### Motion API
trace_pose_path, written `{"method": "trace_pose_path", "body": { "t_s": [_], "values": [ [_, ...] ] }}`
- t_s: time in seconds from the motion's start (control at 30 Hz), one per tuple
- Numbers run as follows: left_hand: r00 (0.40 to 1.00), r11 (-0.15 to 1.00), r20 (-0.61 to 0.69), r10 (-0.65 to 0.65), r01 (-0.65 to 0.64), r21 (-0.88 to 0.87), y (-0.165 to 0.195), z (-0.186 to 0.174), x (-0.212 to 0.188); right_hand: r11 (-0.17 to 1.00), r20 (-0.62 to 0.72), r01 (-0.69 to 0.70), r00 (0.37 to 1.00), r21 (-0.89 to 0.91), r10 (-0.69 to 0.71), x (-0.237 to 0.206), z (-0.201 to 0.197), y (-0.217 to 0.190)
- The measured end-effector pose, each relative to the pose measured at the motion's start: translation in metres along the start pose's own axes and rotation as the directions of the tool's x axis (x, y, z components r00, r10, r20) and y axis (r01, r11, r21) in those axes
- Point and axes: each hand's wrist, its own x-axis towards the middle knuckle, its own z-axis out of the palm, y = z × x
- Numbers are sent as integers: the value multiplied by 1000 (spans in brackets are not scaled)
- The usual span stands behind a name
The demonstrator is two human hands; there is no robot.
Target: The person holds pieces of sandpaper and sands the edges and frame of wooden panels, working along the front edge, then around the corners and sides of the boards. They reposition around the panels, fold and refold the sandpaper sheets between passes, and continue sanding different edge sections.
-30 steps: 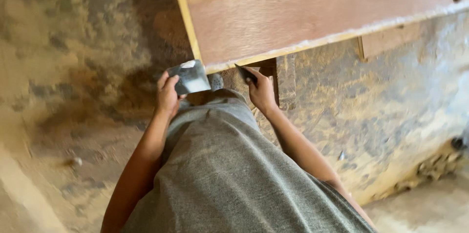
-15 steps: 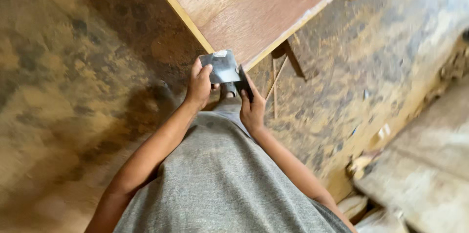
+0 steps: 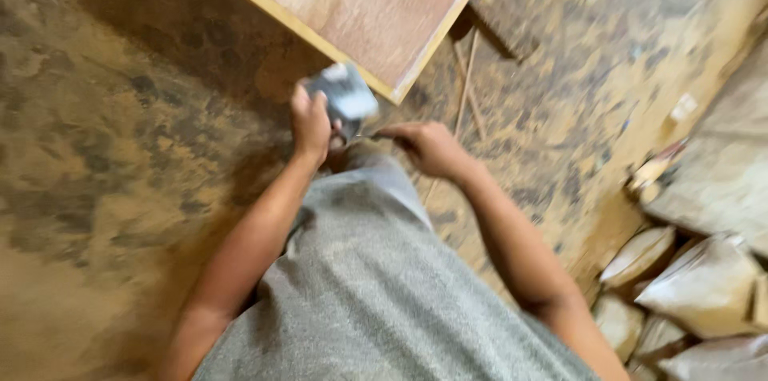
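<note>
Your left hand (image 3: 310, 121) has its grip closed around a small grey-and-white packet or pad (image 3: 346, 93), blurred by motion, so I can't tell exactly what it is. It sits just above your fingers, right beside the near corner of the reddish-brown plywood board with a pale yellow edge (image 3: 376, 5). Your right hand (image 3: 428, 147) is curled near it at waist height, fingertips pinched toward the packet; whether they hold anything I cannot tell. Below both hands is your grey knit shirt (image 3: 376, 285).

As for progress, the board looks bare and untouched where it shows; the packet is in hand but not yet laid on the surface, so the working of the board appears to lie ahead.

Around you is a sawdust-covered dirt floor (image 3: 120, 149), with pale filled sacks (image 3: 696, 277) at lower right.

Compared with half a second ago, the view has swung: the board corner has slid up and left, your right hand has moved apart from the packet, and the sacks have come into sight.
</note>
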Motion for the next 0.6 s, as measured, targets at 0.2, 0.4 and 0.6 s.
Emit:
{"method": "trace_pose_path", "body": {
  "t_s": [0.2,0.4,0.6],
  "values": [
    [994,979,21,104,-106,172,29,-17,31,931,-251,-324,899,170,359,40,-13,41],
    [999,998,8,53,-53,27,26,-34,38,935,-310,-350,885,49,347,70,5,62],
    [993,990,79,-88,79,119,8,-40,47,945,-448,-319,857,-71,255,92,36,54]
  ]
}}
